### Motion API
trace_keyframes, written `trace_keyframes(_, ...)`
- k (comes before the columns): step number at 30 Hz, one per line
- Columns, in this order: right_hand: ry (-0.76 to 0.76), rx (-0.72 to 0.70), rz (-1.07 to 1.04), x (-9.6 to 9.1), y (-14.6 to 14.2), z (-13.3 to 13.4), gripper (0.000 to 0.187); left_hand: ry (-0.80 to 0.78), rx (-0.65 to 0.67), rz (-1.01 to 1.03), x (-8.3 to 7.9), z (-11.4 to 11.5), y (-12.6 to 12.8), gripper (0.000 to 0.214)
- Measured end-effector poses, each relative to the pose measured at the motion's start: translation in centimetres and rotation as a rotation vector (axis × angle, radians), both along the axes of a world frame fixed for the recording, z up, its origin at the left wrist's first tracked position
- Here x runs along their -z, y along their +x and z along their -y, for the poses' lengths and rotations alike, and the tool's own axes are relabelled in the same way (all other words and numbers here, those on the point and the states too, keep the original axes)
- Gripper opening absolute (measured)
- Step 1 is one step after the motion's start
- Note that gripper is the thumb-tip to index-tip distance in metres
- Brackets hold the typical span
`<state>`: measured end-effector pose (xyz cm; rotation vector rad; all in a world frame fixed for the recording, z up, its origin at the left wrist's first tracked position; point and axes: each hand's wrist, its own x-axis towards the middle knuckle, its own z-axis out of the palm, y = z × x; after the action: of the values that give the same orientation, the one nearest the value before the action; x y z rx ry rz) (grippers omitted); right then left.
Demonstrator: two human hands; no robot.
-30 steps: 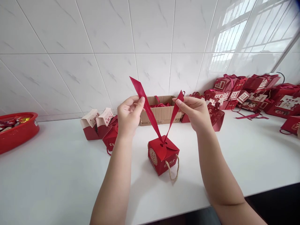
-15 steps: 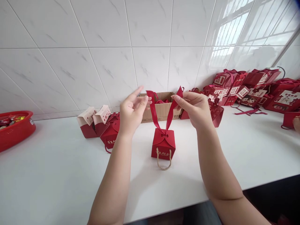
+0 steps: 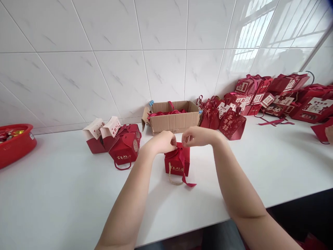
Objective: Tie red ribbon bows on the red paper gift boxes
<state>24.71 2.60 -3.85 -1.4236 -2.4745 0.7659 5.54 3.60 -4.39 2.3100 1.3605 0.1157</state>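
Note:
A small red gift box (image 3: pixel 169 167) with gold lettering and a beige rope handle (image 3: pixel 170 176) stands upright on the white table. The red ribbon (image 3: pixel 183 166) crosses at its top, and one tail drops down the front onto the tabletop. My left hand (image 3: pixel 164 141) is closed, its fingertips pinching the ribbon at the box's upper left. On the other side, my right hand (image 3: pixel 199 136) has its fingers curled together at the ribbon; its hold is partly hidden. The ribbon's other tail is hidden behind the hands.
Behind the box stands a cardboard carton (image 3: pixel 174 124) of red ribbons. Other red gift boxes (image 3: pixel 126 147) sit to the left, and stacked boxes (image 3: pixel 253 93) fill the right rear. A red basin (image 3: pixel 18 146) is far left. Another person's hand (image 3: pixel 330 133) shows at the right edge.
Both hands have come down from above the box to its top. The ribbon's two raised ends were upright in a V; one tail now hangs over the front.

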Motion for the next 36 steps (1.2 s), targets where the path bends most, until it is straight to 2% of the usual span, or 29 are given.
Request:
trace_keyframes(2, -0.057, 0.017, 0.111, 0.9, -0.9, -1.0, 0.012, 0.003, 0.008, -0.012, 0.1, 0.0, 0.4, 0.012)
trace_keyframes(6, -0.027, 0.012, 0.135, 2.0, -1.8, -1.7, 0.011, 0.018, 0.01, -0.009, 0.4, 0.0, 0.8, 0.012)
trace_keyframes(9, -0.026, 0.033, 0.168, 2.0, -2.0, -1.5, 0.002, 0.01, -0.008, -0.006, 0.8, -0.1, 1.0, 0.007)
trace_keyframes(14, -0.054, 0.04, 0.168, 2.0, -2.0, -1.6, 0.004, -0.017, -0.012, 0.024, 1.3, -0.4, 0.9, 0.005)
trace_keyframes(24, -0.104, 0.019, 0.14, 2.8, -1.9, -2.4, 0.009, -0.057, 0.022, -0.039, 0.4, -0.8, -0.2, 0.006)
trace_keyframes(30, -0.083, -0.029, 0.106, 2.8, -1.3, -2.6, 0.012, -0.063, 0.063, -0.024, 0.4, -0.8, -0.4, 0.017)
trace_keyframes(36, -0.084, -0.062, 0.065, 2.7, -1.2, -2.5, 0.018, -0.08, 0.052, -0.041, 0.7, -0.9, 0.0, 0.012)
